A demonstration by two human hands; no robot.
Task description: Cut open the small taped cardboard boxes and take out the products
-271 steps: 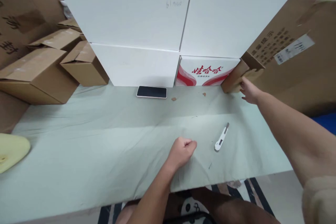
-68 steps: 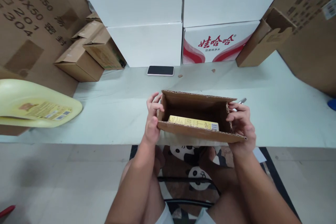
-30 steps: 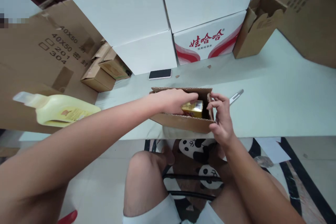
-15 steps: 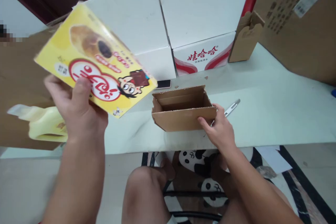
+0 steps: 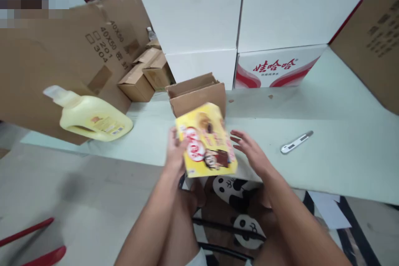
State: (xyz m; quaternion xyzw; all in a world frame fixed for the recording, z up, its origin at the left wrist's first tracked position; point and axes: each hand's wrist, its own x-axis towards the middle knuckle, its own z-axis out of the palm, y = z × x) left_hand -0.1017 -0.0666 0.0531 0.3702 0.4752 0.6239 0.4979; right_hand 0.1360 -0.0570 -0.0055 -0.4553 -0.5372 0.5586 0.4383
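In my left hand (image 5: 177, 149) is a yellow snack box (image 5: 208, 143) with a cartoon figure and red lettering, gripped by its left edge and a little blurred. It is tilted over the table's front edge. My right hand (image 5: 249, 149) is just right of the box, fingers apart, with nothing in it. Behind the snack box stands an open-topped brown cardboard box (image 5: 198, 99), its lower part hidden by the yellow one. A white utility knife (image 5: 296, 142) lies on the table to the right of my right hand.
A pale yellow jug (image 5: 96, 116) lies at the left against a large brown carton (image 5: 68, 62). Small brown boxes (image 5: 137, 83) stand behind it. White cartons (image 5: 280, 68) line the back of the pale table (image 5: 343, 145). Another large carton (image 5: 374, 50) is at the right.
The yellow snack box has come down and right in my left hand. My right hand has let go of the brown box, which now stands farther back. The view has shifted left.
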